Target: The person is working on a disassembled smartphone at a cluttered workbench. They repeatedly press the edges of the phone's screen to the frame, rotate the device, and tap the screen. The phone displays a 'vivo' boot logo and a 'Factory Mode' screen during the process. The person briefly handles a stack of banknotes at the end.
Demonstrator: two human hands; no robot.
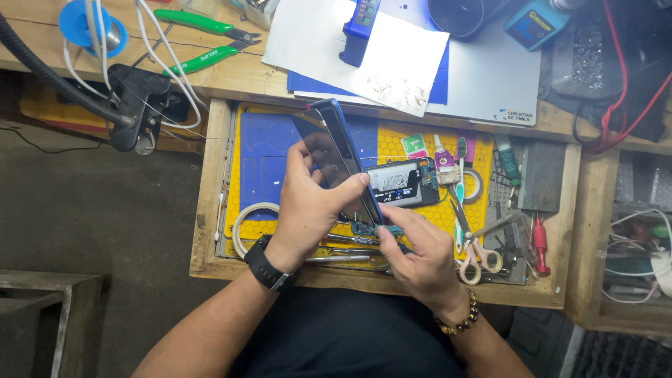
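Observation:
My left hand [308, 203] grips a smartphone [334, 148] with a dark glass face and a blue frame, held tilted on edge above an open wooden drawer [210, 210]. The screen panel stands slightly apart from the blue body along the top. My right hand [420, 255] pinches the phone's lower end, where a small teal circuit part [365, 228] shows. A black watch sits on my left wrist, a bead bracelet on my right.
The drawer holds a blue and yellow work mat [262, 161], a black phone battery [395, 183], a glue bottle [442, 159], scissors [474, 252], a red screwdriver [540, 241], a tape roll [241, 217]. Green-handled pliers [199, 38], white paper [350, 52] and a blue meter [360, 28] lie on the bench.

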